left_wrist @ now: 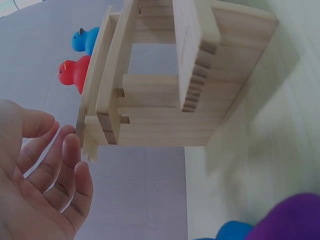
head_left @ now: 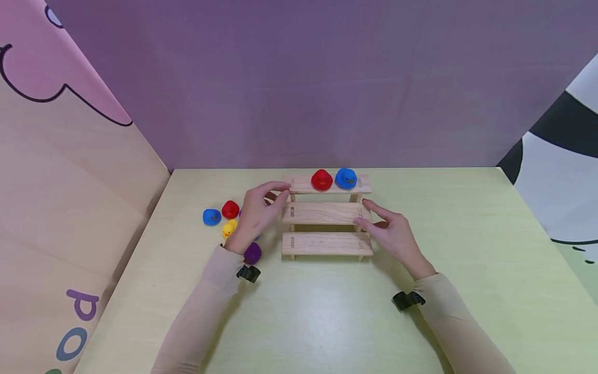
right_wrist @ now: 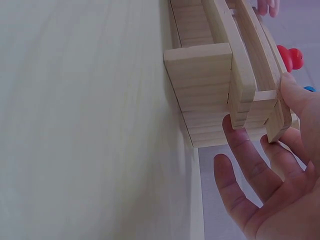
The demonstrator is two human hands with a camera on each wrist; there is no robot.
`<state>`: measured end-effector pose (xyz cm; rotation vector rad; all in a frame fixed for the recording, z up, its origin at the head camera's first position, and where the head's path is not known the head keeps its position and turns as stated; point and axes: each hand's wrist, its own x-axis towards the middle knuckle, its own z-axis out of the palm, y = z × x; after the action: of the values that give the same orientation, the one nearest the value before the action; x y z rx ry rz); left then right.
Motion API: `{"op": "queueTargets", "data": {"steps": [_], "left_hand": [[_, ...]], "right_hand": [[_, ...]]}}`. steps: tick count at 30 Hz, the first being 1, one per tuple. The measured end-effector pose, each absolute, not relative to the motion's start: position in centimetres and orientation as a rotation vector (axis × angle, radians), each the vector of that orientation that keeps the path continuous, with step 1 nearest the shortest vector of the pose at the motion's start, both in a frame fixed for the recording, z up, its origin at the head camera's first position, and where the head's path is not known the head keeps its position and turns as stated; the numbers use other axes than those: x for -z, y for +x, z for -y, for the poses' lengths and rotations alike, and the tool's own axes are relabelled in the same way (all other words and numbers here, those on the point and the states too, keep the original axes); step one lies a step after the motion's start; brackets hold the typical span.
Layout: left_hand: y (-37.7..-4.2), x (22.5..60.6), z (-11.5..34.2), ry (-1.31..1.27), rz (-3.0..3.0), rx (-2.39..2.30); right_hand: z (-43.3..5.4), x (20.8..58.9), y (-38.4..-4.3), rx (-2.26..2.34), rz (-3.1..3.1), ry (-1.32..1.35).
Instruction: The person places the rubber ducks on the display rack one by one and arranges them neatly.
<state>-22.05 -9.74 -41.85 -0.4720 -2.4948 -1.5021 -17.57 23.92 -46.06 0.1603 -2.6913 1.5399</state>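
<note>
A three-step wooden stand stands on the table. On its top step sit a red rubber duck and a blue rubber duck. My left hand is at the left end of the top step, fingertips right at the plank's edge and fingers loosely bent in the left wrist view. With my right hand I grip the right end of the stand at the middle step. In the right wrist view the thumb lies on a plank and the fingers bend around its end.
Left of the stand lie a blue duck, a red duck, a yellow duck and a purple duck, some partly hidden by my left hand and wrist. A purple backdrop rises behind the table.
</note>
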Motion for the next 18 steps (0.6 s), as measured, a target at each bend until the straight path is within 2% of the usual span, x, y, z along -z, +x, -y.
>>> {"op": "queueTargets", "data": {"steps": [18], "left_hand": [[-21.2,43.0,12.4,-0.350,2.507,1.476]], "right_hand": [[-23.7,46.1,-17.6,-1.527,2.698,0.163]]}}
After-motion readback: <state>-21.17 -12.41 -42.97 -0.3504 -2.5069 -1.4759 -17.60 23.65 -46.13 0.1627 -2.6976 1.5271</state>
